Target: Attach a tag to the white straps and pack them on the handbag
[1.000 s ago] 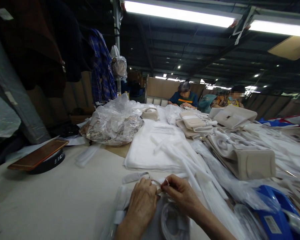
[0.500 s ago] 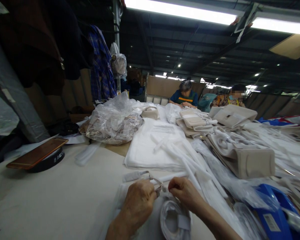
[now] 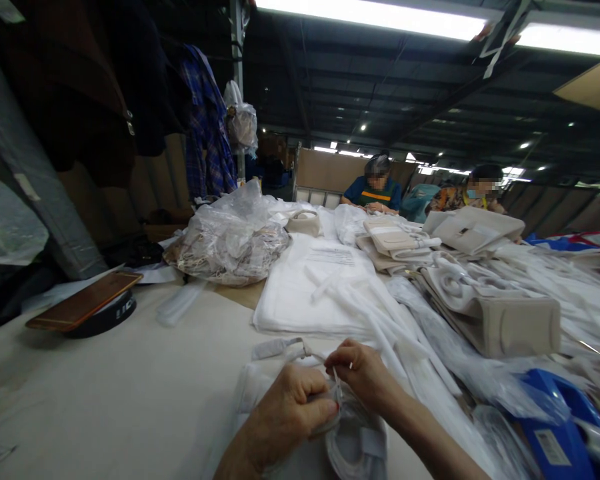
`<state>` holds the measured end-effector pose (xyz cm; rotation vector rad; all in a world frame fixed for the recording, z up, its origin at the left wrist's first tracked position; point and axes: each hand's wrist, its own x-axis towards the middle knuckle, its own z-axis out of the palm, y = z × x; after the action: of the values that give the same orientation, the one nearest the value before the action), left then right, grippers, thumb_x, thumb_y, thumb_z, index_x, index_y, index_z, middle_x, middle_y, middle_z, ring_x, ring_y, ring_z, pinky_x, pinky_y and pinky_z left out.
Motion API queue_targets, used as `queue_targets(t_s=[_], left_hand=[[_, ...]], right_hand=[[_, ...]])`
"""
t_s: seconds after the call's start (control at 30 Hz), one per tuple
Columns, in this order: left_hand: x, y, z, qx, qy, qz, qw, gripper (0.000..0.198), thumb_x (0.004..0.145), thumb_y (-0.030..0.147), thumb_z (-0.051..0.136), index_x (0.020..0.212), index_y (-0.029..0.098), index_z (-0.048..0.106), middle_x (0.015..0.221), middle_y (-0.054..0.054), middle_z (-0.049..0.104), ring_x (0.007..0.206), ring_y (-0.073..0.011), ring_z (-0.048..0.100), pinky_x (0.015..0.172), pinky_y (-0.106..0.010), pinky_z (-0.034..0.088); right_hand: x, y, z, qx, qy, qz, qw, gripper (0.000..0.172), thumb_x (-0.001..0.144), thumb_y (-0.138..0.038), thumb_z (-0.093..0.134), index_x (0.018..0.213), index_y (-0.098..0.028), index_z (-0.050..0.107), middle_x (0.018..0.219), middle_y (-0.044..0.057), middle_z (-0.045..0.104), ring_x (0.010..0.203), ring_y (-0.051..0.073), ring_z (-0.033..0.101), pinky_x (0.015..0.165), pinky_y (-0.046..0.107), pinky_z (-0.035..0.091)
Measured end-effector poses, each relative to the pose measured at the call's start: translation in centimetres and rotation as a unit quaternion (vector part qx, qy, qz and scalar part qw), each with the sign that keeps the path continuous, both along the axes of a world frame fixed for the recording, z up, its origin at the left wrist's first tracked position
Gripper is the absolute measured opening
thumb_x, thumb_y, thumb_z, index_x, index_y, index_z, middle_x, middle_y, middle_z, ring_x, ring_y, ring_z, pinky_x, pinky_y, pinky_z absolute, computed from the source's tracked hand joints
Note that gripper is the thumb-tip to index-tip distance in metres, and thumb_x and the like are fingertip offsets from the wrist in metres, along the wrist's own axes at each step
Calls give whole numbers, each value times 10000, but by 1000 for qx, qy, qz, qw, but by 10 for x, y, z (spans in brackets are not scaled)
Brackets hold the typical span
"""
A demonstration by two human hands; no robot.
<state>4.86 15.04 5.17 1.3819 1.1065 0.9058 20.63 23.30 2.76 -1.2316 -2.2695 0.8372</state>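
Low in the middle, my left hand (image 3: 293, 413) is closed, thumb on top, around a light strap mostly hidden inside it. The strap's looped end (image 3: 297, 347) shows just beyond the knuckles. Close beside it, my right hand (image 3: 363, 373) pinches a thin white strip (image 3: 337, 383) that runs down to the left fingertips. A coiled strap (image 3: 357, 447) wrapped in white lies below my hands, on pale sheeting. Past my fingers is a stack of white sheets (image 3: 315, 293), with loose white strips (image 3: 370, 313) across it.
A brown phone-like slab (image 3: 85, 300) rests on a black roll (image 3: 105, 317) at left. Behind lies a clear plastic bag (image 3: 235, 240) of parts. Beige bags (image 3: 515, 320) and a blue tape dispenser (image 3: 550, 420) stand at right. Two people (image 3: 377, 183) sit farther back.
My left hand has moved right and slightly down, its thumb now on top. The right hand has shifted slightly left and up, and a thin white strip shows between the hands. The view has shifted a little.
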Motion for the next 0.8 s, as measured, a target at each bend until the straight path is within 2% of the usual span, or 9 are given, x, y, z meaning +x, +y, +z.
queue_targets(t_s=[0.1, 0.2, 0.3, 0.43, 0.53, 0.6, 0.67, 0.73, 0.8], left_hand=[[-5, 5, 0, 54, 4, 17, 998, 346, 771, 441, 505, 564, 167, 466, 559, 14, 412, 560, -123, 380, 521, -250, 277], [-14, 13, -6, 107, 41, 156, 981, 478, 883, 505, 297, 749, 144, 580, 726, -56, 597, 725, -184, 558, 666, -272, 425], [-17, 23, -20, 116, 177, 263, 941, 364, 885, 334, 295, 815, 130, 587, 813, -103, 632, 806, -227, 591, 737, -332, 446], [-9, 28, -35, 147, 297, 216, 918, 220, 813, 112, 384, 806, 122, 604, 897, -125, 622, 926, -261, 548, 850, -383, 407], [-5, 27, -38, 156, 366, 164, 903, 197, 807, 77, 453, 910, 115, 617, 991, -127, 623, 1009, -281, 529, 905, -400, 401], [-5, 26, -37, 152, 402, 147, 891, 197, 824, 88, 484, 972, 119, 610, 1024, -119, 620, 1015, -278, 537, 909, -394, 413], [-3, 26, -35, 147, 431, 152, 877, 188, 856, 110, 486, 1004, 118, 601, 1047, -118, 614, 1016, -273, 542, 914, -386, 419], [1, 25, -31, 145, 458, 167, 861, 190, 902, 126, 435, 1002, 113, 596, 1058, -125, 605, 1032, -267, 534, 931, -381, 407], [7, 23, -27, 150, 479, 164, 849, 232, 933, 121, 371, 987, 119, 596, 1051, -114, 606, 1045, -243, 529, 943, -352, 397]], right_hand=[[1, 0, 3, -31, 29, -11, 999, 230, 632, -109, 518, 682, -193, 727, 745, 61, 613, 703, 202, 558, 663, 317, 374], [5, -6, 13, -75, 96, -9, 993, 136, 624, -260, 577, 653, -192, 692, 795, 59, 616, 788, 221, 567, 720, 320, 409], [12, -9, 15, -136, 164, -44, 976, 274, 676, -442, 548, 687, -195, 667, 765, 41, 641, 788, 210, 582, 762, 317, 438], [25, 0, -3, -175, 189, -190, 947, 402, 677, -554, 525, 703, -167, 626, 708, 71, 647, 687, 208, 588, 656, 330, 435], [36, -1, -13, -173, 173, -245, 938, 460, 668, -605, 494, 668, -161, 616, 671, 94, 644, 658, 235, 610, 599, 342, 426], [41, -13, -11, -129, 165, -260, 943, 417, 654, -580, 529, 689, -176, 628, 719, 88, 651, 728, 253, 605, 662, 369, 428], [44, -35, -4, -33, 166, -243, 955, 329, 692, -511, 562, 744, -197, 644, 810, 78, 656, 816, 252, 587, 755, 379, 427], [44, -65, 2, 122, 147, -165, 968, 194, 792, -369, 556, 852, -217, 659, 903, 69, 659, 884, 229, 586, 797, 348, 443], [42, -94, 1, 270, 92, -61, 957, 156, 847, -208, 527, 949, -227, 643, 964, 62, 659, 909, 196, 599, 796, 305, 467]])
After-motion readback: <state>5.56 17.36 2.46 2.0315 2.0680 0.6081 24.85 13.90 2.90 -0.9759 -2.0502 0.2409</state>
